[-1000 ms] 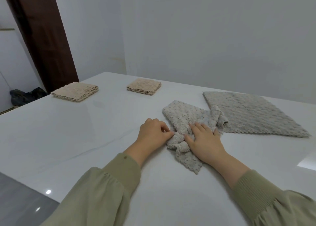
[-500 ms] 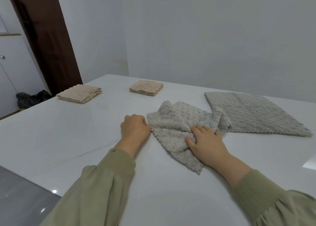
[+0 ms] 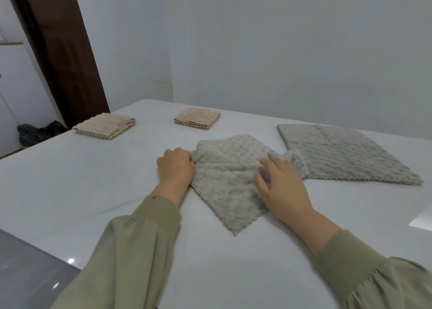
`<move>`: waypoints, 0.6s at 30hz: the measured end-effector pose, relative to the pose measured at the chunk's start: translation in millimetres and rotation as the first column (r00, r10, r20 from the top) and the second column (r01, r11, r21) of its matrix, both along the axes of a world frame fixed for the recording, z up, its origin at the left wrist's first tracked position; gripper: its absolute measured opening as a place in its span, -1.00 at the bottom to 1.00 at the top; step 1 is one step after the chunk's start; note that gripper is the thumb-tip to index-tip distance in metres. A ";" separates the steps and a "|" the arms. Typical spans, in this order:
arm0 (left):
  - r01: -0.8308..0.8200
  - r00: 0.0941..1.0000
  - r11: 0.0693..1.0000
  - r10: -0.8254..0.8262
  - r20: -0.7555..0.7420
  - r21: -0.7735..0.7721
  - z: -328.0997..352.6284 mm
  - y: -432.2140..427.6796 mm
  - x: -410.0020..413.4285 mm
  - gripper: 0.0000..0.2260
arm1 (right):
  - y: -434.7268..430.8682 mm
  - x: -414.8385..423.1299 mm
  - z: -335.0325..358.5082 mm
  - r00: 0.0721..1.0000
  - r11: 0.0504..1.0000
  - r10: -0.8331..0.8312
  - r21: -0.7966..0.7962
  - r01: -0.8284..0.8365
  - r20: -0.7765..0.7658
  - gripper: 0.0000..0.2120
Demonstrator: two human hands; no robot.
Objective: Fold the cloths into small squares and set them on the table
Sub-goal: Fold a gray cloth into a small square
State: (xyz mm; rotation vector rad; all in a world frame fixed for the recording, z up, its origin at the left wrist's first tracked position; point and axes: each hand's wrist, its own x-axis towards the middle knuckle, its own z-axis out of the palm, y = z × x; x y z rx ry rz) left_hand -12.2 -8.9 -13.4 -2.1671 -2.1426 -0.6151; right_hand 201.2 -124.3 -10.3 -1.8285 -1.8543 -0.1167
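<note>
Pinches left corner of grey cloth point(image 3: 224, 191) with left hand point(image 3: 176, 167); presses it flat with right hand point(image 3: 284, 189), fingers spread.

The one head-worn camera looks forward and down, close over the white table point(image 3: 70, 180), toward the far wall point(image 3: 280, 51).

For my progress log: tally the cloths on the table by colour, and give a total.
Beige: 2, left square and far square
Grey: 2, near cloth and flat cloth
Total: 4
</note>
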 end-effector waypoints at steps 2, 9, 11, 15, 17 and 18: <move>-0.040 0.999 0.999 0.040 0.011 0.004 -0.8 2.1 -11.8 -0.75 | 3.2 4.9 -2.4 1.000 0.994 -0.028 0.106 0.028 -0.001 -0.71; 0.376 0.922 0.925 -0.379 0.085 0.044 9.0 -52.2 32.0 -0.61 | 10.1 15.9 -12.8 0.988 0.990 -0.052 -0.123 0.070 0.143 -0.68; 0.448 0.888 0.883 -0.457 -0.039 -0.140 2.9 -67.0 49.1 -0.50 | 7.2 15.0 -9.5 0.977 0.993 -0.051 -0.095 0.072 0.209 -0.69; 0.436 0.845 0.811 -0.519 -0.133 -0.391 -2.3 -60.7 43.1 -0.42 | -2.0 5.6 8.8 0.952 0.992 -0.079 -0.068 0.103 0.295 -0.58; 0.504 0.820 0.762 -0.570 -0.050 -0.406 1.0 -48.4 29.1 -0.50 | -5.8 2.9 13.1 0.991 0.994 0.000 -0.112 0.015 0.136 -0.54; 0.551 0.809 0.736 -0.587 0.034 -0.393 3.4 -43.4 21.4 -0.55 | -8.9 1.6 13.2 0.998 0.993 0.051 -0.112 -0.047 0.033 -0.55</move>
